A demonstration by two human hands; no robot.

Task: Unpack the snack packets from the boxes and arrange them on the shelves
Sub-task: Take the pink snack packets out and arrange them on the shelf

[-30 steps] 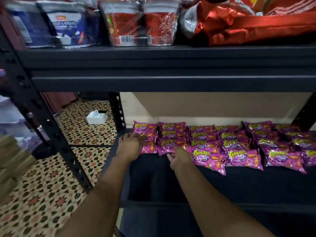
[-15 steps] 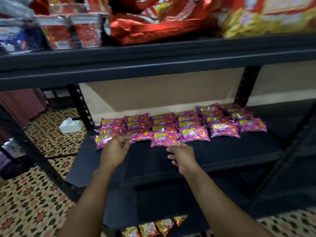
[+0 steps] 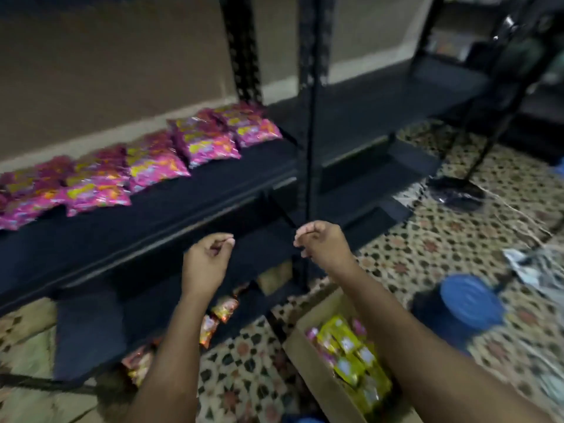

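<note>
Pink snack packets lie in rows on the black shelf; patterned tile floor carries an open cardboard box of yellow packets; left hand and right hand loosely curled, empty.

Two bare hands show, the left hand and the right hand. One cardboard box sits on the floor. The pink packets on the shelf are too blurred to count exactly.
</note>
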